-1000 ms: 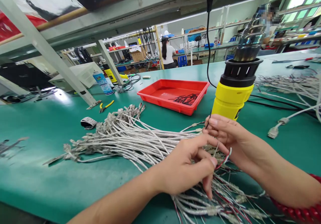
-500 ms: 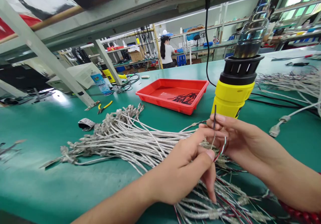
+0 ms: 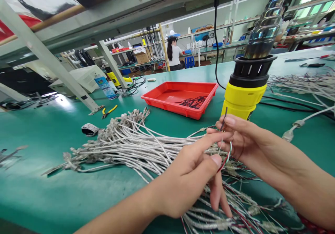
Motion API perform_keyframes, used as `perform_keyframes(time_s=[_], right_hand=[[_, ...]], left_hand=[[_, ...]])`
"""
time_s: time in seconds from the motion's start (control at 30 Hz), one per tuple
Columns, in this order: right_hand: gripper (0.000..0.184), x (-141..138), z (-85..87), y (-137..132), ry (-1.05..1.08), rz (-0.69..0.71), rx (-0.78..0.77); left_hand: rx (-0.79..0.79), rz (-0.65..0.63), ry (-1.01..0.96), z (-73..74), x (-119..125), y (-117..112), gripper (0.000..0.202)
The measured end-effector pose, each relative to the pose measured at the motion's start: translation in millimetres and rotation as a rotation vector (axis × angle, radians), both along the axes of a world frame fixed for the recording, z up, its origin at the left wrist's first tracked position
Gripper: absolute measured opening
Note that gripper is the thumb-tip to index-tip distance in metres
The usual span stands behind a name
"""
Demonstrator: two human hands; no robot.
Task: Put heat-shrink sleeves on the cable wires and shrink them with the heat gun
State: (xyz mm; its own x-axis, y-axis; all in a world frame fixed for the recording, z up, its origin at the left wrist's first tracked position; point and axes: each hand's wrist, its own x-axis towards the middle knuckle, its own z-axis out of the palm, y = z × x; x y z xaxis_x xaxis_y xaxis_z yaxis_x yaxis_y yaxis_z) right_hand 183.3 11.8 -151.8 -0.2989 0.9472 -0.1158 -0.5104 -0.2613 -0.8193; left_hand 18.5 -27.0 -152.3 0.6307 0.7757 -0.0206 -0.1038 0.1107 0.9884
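My left hand (image 3: 188, 178) is closed, pinching the stripped end of a cable between thumb and fingers. Thin red, green and white wires (image 3: 229, 153) curl out of that grip, beside a bare strand. Between thumb and fingertips, my right hand (image 3: 251, 139) holds a short thin black heat-shrink tube (image 3: 225, 115), tilted upward. The strand runs up toward the tube's lower end; whether it is inside, I cannot tell. Under both hands spreads a bundle of clear-jacketed grey cables (image 3: 125, 146), plugs at the left, loose wire ends at the lower right.
A yellow heat gun (image 3: 243, 94) stands nozzle-up just behind my right hand. The red tray (image 3: 167, 107) beyond holds several black tube pieces (image 3: 193, 102). Yellow-handled cutters (image 3: 109, 111) and a spray can (image 3: 105, 87) are at left. More cables (image 3: 311, 87) lie at right. A person (image 3: 174, 54) is in the background.
The black tube now leans more to the right. My left hand has shifted slightly left, its lower fingers stretched further down, and the coloured wires moved with it.
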Motion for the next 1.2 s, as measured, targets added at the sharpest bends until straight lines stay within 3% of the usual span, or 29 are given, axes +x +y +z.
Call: perform_keyframes(time_s=[0.27, 0.57, 0.83, 1.2], right_hand=[[0.015, -0.9, 7.0, -5.7, 0.057, 0.105, -0.016], [0.02, -1.7, -1.6, -4.3, 0.084, 0.017, -0.066], [0.015, -7.1, -0.9, -5.9, 0.152, 0.047, -0.071], [0.009, -4.9, -1.9, -6.9, 0.177, 0.05, -0.06]], left_hand=[[0.03, 0.116, -0.114, -3.4, 1.6, -1.2, 0.047], [0.103, 0.105, -0.05, -4.9, 3.7, -0.7, 0.044], [0.136, 0.095, -0.021, 2.6, -2.9, 3.0, 0.039], [0.114, 0.067, -0.077, -2.2, -1.0, 3.6, 0.042]])
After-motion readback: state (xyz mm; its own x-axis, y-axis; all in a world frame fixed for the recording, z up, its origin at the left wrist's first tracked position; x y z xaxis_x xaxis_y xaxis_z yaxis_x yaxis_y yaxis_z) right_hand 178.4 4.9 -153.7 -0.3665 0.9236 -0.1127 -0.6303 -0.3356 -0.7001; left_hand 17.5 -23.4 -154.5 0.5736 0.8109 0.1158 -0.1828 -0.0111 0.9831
